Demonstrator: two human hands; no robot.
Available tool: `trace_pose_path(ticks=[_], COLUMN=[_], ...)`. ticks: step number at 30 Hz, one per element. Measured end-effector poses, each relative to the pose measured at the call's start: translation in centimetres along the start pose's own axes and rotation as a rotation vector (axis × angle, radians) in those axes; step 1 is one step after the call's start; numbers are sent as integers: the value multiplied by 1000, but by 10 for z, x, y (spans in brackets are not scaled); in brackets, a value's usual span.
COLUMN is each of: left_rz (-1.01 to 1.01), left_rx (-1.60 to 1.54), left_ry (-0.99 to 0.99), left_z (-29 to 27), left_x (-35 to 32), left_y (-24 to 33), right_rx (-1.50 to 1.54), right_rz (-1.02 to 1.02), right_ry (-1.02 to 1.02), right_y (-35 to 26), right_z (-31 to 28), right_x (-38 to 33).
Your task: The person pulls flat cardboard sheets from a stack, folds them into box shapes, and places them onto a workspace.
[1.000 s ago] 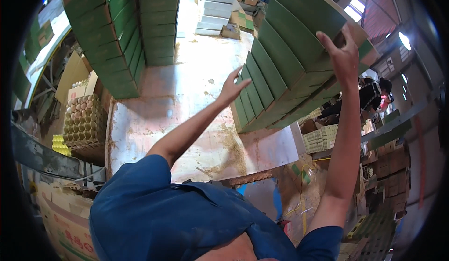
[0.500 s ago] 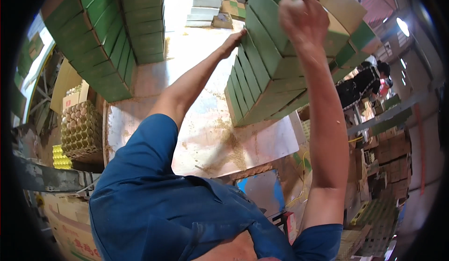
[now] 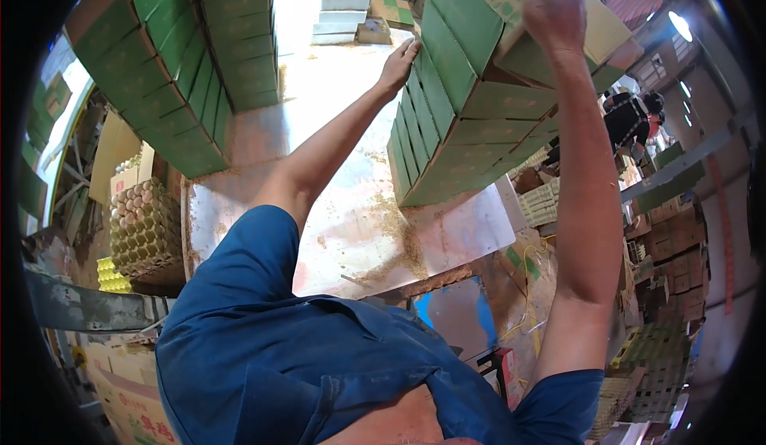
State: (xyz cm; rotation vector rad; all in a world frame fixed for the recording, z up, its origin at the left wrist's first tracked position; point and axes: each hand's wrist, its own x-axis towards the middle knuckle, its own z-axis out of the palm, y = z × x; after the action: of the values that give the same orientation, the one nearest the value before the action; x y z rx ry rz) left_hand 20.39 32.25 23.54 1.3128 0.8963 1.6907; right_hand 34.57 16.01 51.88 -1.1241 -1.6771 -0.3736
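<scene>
A tall stack of flat green cartons [image 3: 453,98] stands ahead of me on the right. My left hand [image 3: 399,66] lies along the left side of the stack, fingers stretched out and partly hidden at its edge. High on the right, my right hand [image 3: 554,10] is closed at the upper edge of the top green carton [image 3: 471,10], its fingertips out of sight. Brown cardboard flaps [image 3: 610,34] stick out beside and below that hand.
The stack rests on a pale, debris-strewn platform [image 3: 351,238]. More green cartons [image 3: 171,70] rise at the left, near egg trays [image 3: 144,230] with eggs on top. White boxes [image 3: 341,2] are stacked at the back. A person [image 3: 626,126] bends over at the right.
My right hand has moved right and slightly up, along with the carton's edge. The left hand stays at the stack's side, now more fully visible. The view has shifted slightly.
</scene>
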Motion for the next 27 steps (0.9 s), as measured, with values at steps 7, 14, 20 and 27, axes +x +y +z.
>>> trace_pose_path(ticks=[7,14,20,27], left_rz=[223,103,-648,-1186], left_rx=[293,-147,-1083,-1364], left_ry=[27,-351,-898,-602], left_z=[55,58,111,142], left_x=[-68,-223,-276,-412], left_y=[49,155,176,25], right_rx=[501,668,259,-190], right_rz=[33,591,574,1025], right_ry=[64,235,507,-1], right_y=[164,24,0,59], right_z=[-103,-250,-293,-289], right_x=[85,-41,-211,-434])
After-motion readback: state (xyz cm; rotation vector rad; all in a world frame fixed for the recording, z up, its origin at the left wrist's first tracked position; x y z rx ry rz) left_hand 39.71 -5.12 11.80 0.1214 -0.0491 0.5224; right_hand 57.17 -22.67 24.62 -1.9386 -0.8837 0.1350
